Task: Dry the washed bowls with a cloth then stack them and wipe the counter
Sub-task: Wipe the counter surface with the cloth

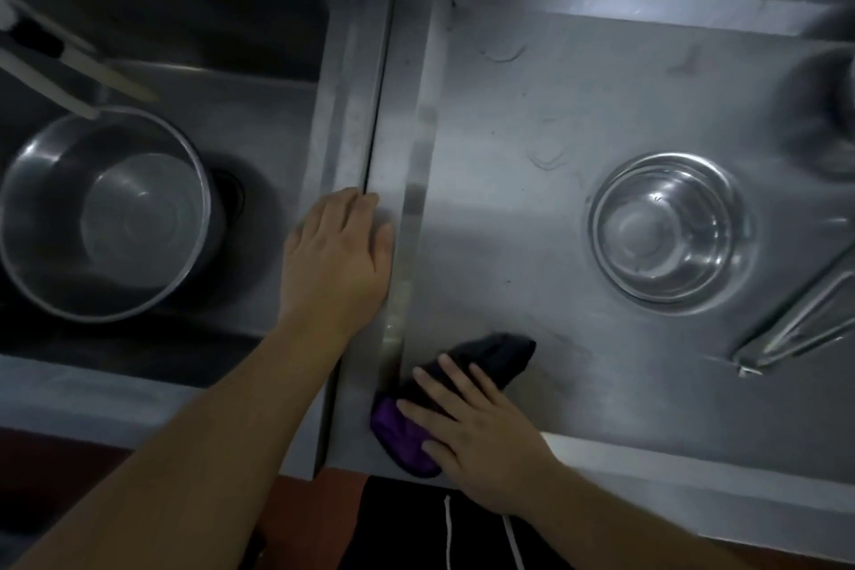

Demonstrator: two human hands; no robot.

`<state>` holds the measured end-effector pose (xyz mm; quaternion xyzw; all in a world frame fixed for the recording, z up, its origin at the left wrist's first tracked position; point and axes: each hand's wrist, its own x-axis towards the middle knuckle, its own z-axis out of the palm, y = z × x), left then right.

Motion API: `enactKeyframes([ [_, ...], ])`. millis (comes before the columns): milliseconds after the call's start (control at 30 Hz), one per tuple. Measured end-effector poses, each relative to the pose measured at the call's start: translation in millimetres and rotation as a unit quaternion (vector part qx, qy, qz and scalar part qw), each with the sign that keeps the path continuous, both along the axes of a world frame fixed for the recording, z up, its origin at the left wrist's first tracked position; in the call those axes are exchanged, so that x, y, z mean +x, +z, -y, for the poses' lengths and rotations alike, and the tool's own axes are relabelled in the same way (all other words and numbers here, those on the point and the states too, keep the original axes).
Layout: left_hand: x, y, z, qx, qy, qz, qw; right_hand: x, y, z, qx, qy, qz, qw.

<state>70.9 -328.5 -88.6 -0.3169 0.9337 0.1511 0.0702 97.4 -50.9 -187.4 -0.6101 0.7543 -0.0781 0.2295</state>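
My right hand (pixel 472 428) presses flat on a dark and purple cloth (pixel 490 359) at the near left corner of the steel counter (pixel 532 208). Its fingers lie straight over the cloth. My left hand (pixel 335 259) rests flat, fingers straight, on the ridge between the sink and the counter. A stack of small steel bowls (pixel 668 231) sits upright on the counter to the right, apart from both hands. A large steel bowl (pixel 104 213) stands in the sink (pixel 259 120) at the left.
Metal tongs (pixel 796 329) lie at the counter's right edge. More steel ware (pixel 828 116) is blurred at the far right. White-handled utensils (pixel 55 69) lean over the sink at the upper left. Water marks show on the counter behind the cloth.
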Motion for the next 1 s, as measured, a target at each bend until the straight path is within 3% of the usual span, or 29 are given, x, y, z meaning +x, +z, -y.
enactKeyframes([
  [100, -10.2, -7.0, -1.7, 0.001, -0.013, 0.014, 1.0, -29.6, -5.7, 15.2, 0.002, 0.048, -0.022, 0.999],
  [167, -19.0, -12.2, -4.0, 0.007, -0.019, 0.023, 1.0, -65.3, -8.1, 36.4, -0.009, 0.024, -0.037, 0.999],
  [333, -43.7, -17.4, -12.2, -0.006, -0.04, 0.008, 0.999, -203.0, -8.3, 93.2, -0.03, -0.16, -0.056, 0.985],
  [433, -57.0, -14.9, -16.8, -0.011, -0.054, 0.003, 0.998, -289.2, -7.2, 117.6, -0.013, -0.279, -0.07, 0.958],
  [567, -74.8, -13.1, -24.4, -0.004, -0.054, -0.006, 0.999, -328.5, -2.9, 129.1, -0.001, -0.388, -0.052, 0.92],
  [633, -86.5, -12.6, -29.0, 0.004, -0.051, -0.012, 0.999, -294.1, -0.9, 124.9, -0.004, -0.341, -0.083, 0.937],
  [733, -100.9, -12.6, -37.9, 0.01, -0.042, -0.021, 0.999, -206.0, -5.2, 88.1, -0.03, -0.149, -0.062, 0.986],
  [867, -114.0, -16.5, -49.8, 0.015, -0.053, -0.01, 0.998, -179.5, -17.8, 34.7, -0.072, 0.029, -0.048, 0.996],
  [933, -121.3, -17.1, -53.1, 0.019, -0.049, 0.002, 0.999, -211.9, -18.1, 36.4, -0.072, 0.045, -0.057, 0.995],
  [1000, -130.3, -18.0, -55.8, 0.024, -0.046, 0.018, 0.998, -259.8, -15.6, 46.3, -0.065, -0.019, -0.068, 0.995],
])
